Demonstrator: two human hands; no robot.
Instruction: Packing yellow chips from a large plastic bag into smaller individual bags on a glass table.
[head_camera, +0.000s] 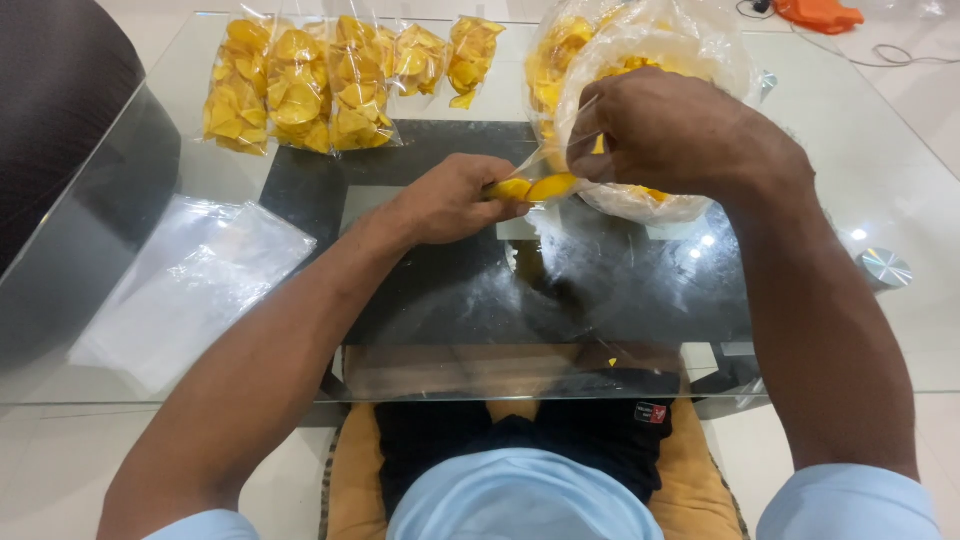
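My left hand (455, 200) is closed on a small clear plastic bag (530, 186) that has a few yellow chips in it, held just above the glass table (130, 390). My right hand (680, 130) pinches the small bag's mouth with fingertips, close to my left hand. Behind my right hand stands a big clear bag (640, 50) full of yellow chips, its lower part bulging under my wrist.
Several filled small packets of chips (300, 85) lie in a row at the table's far left. A stack of empty clear bags (190, 285) lies at the left. A dark chair (60, 110) stands at far left. An orange object (818, 14) and cable lie on the floor at top right.
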